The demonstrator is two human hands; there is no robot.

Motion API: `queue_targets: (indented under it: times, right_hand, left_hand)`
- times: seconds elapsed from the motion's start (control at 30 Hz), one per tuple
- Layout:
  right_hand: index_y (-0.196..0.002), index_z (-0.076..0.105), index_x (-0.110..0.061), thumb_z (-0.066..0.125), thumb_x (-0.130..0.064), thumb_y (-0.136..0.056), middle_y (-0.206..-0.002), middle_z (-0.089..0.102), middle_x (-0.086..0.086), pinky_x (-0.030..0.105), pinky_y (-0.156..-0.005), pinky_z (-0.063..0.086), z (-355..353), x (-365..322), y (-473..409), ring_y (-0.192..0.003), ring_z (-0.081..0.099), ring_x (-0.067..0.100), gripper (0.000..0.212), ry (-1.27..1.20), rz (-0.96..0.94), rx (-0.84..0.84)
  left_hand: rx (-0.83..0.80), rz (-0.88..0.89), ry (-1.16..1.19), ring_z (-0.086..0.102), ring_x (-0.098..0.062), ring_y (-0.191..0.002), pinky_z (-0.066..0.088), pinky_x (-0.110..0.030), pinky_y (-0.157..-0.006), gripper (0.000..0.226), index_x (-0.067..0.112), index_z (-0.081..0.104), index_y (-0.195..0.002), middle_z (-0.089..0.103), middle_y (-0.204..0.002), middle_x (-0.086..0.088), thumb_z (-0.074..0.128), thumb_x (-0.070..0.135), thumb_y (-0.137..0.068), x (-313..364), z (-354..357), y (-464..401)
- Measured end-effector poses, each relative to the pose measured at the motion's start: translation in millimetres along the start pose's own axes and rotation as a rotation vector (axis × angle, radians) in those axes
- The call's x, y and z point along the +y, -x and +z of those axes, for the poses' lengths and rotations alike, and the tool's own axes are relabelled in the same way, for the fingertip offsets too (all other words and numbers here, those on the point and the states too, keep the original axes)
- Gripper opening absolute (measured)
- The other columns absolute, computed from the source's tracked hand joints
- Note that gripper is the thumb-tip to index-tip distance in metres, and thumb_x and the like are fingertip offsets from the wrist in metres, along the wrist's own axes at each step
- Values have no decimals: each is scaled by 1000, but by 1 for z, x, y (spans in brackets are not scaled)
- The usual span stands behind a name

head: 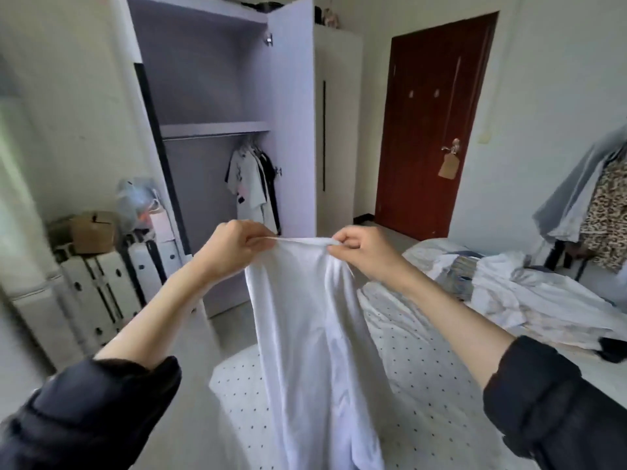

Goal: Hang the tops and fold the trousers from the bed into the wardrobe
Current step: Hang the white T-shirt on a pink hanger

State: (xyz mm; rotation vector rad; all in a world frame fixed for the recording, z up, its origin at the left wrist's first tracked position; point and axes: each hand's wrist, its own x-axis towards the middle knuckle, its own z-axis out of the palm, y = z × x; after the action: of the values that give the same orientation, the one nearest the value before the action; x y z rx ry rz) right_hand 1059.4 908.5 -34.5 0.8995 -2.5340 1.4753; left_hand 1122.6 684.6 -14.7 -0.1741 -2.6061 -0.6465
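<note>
A white garment (315, 334) hangs in front of me above the bed's near corner. My left hand (234, 245) pinches its top edge on the left and my right hand (363, 249) pinches the same edge on the right, stretching it taut between them. The open wardrobe (217, 127) stands ahead, with a shelf, a rail and a few tops on hangers (252, 188) at the rail's right end. The bed (417, 378), covered in a dotted white sheet, holds a pile of light clothes (515, 293) at the right and a dark item (614, 349) near the edge.
White suitcases (101, 286) with a cardboard box (91, 232) and plastic bag stand left of the wardrobe. A shut dark red door (434, 123) is at the back. More garments hang on a rack (590, 205) at far right.
</note>
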Motion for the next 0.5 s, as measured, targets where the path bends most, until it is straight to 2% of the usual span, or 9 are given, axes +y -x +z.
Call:
queue_targets:
  times: [0.07, 0.17, 0.23, 0.33, 0.4, 0.5]
  right_hand:
    - [-69, 60, -10, 61, -11, -88, -59, 58, -4, 22, -62, 36, 56, -24, -35, -59, 49, 4, 19, -51, -38, -56]
    - [-78, 64, 2, 56, -17, -93, -60, 52, 14, 20, -57, 33, 120, -48, -73, -59, 46, 6, 25, -90, -51, -148]
    - [-71, 61, -1, 53, -18, -95, -54, 39, 3, 16, -49, 26, 167, -61, -99, -48, 34, 2, 30, -77, -80, -240]
    - [-55, 41, -14, 52, -19, -96, -55, 29, -4, 23, -51, 21, 211, -71, -134, -50, 27, 6, 42, -42, -126, -327]
    - [-54, 35, -17, 51, -19, -96, -54, 27, -5, 24, -51, 19, 236, -73, -161, -46, 23, 3, 45, -25, -165, -366]
    - [-55, 46, -15, 52, -17, -96, -52, 33, -3, 25, -54, 23, 263, -70, -199, -46, 28, 3, 41, 33, -189, -405]
  left_hand:
    - [-5, -26, -30, 56, -16, -82, 43, -26, -81, 18, 16, 71, -104, 58, -89, 5, 60, 12, -90, -47, -29, 5]
    - [-106, 6, 62, 62, -11, -86, 47, -22, -82, 22, 18, 69, -108, 67, -98, 6, 64, 15, -87, -92, -49, 12]
    - [-129, -30, 141, 64, -9, -86, 50, -21, -82, 24, 17, 69, -109, 70, -101, 5, 67, 15, -85, -132, -60, 17]
    - [-65, -94, 200, 63, -8, -86, 47, -12, -81, 34, 16, 64, -117, 66, -109, 9, 68, 11, -84, -183, -66, 17]
    - [-43, -112, 210, 61, -4, -82, 44, -8, -77, 31, 20, 65, -112, 67, -102, 11, 68, 9, -84, -214, -70, 10]
    - [-53, -156, 192, 58, -2, -72, 45, -14, -72, 24, 29, 68, -97, 69, -83, 7, 64, 8, -86, -259, -73, -8]
